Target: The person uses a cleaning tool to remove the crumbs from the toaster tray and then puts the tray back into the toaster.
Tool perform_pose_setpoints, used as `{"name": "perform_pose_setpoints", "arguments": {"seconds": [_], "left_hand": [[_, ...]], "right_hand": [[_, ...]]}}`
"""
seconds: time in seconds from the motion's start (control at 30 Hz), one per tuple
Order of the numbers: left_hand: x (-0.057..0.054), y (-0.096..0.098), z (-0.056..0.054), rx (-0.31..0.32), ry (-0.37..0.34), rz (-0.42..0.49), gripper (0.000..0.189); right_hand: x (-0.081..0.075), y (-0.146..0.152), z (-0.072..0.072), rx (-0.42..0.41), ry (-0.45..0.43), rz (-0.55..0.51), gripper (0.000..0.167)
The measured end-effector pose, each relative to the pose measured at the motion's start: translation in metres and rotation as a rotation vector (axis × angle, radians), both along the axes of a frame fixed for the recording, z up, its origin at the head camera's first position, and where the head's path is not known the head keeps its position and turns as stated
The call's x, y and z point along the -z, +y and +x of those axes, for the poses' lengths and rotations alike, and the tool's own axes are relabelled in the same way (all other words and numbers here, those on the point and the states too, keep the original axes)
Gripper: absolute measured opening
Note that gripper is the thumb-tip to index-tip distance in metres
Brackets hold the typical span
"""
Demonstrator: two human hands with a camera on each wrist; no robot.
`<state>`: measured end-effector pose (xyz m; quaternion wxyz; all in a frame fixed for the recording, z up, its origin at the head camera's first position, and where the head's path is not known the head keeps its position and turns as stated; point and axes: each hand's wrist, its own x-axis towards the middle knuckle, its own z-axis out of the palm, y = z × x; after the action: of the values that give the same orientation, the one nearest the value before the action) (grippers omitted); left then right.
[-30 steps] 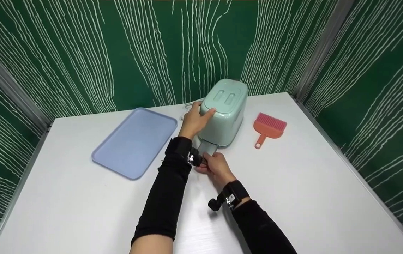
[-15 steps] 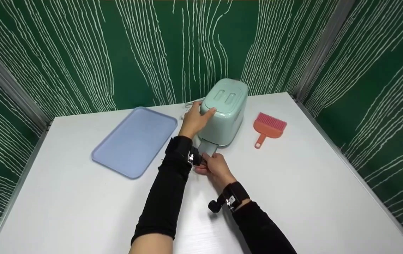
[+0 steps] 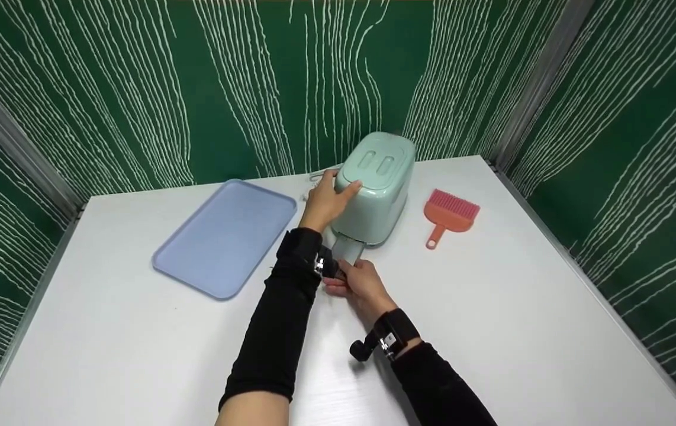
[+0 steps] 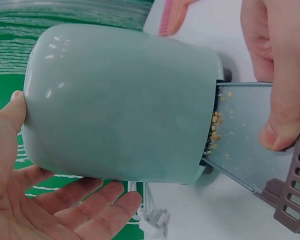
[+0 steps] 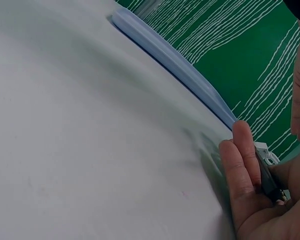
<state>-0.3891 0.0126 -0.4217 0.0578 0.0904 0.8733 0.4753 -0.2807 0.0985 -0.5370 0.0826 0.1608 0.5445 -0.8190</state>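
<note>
A mint-green toaster (image 3: pixel 367 216) with a lidded top stands near the back of the table. My left hand (image 3: pixel 323 204) holds its near left corner, thumb at the top edge and fingers spread along the side. From the base of its near end a grey crumb tray (image 4: pixel 245 125) sticks partly out, with yellowish crumbs (image 4: pixel 215 127) heaped at the slot. My right hand (image 3: pixel 367 284) pinches the tray's outer end, thumb on top, beside a dark slotted handle (image 4: pixel 292 192). In the right wrist view, two fingers (image 5: pixel 236 162) of that hand extend beneath the tray.
A blue tray (image 3: pixel 225 239) lies left of the toaster. To the right lies an orange hand brush (image 3: pixel 451 212) with pink bristles. A white cord (image 4: pixel 152 217) lies beside the toaster. Green, white-streaked walls (image 3: pixel 243 89) stand around the white table (image 3: pixel 492 331).
The crumb tray has slid slightly farther out toward me with my right hand, and crumbs now show at the slot. My left hand stays in place on the toaster.
</note>
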Motion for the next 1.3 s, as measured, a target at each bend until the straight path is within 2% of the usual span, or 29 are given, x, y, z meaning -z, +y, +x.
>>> {"name": "perform_pose_setpoints", "arguments": {"seconds": [0.2, 0.5, 0.73, 0.93, 1.3], "left_hand": [[0.002, 0.0, -0.002, 0.001, -0.007, 0.002, 0.068], [0.004, -0.003, -0.002, 0.027, 0.028, 0.002, 0.069], [0.003, -0.003, -0.002, 0.021, 0.017, 0.003, 0.07], [0.001, -0.002, -0.001, 0.015, 0.017, -0.005, 0.071], [0.001, -0.002, 0.0, 0.01, 0.011, -0.011, 0.069]], "right_hand": [[0.001, -0.001, 0.003, -0.013, 0.017, -0.003, 0.014], [0.0, -0.002, 0.005, -0.014, 0.016, -0.003, 0.014], [0.001, -0.002, 0.007, -0.029, 0.023, 0.004, 0.014], [0.001, -0.001, 0.01, -0.057, 0.02, 0.015, 0.021], [0.0, -0.002, 0.017, -0.094, 0.045, -0.017, 0.026]]}}
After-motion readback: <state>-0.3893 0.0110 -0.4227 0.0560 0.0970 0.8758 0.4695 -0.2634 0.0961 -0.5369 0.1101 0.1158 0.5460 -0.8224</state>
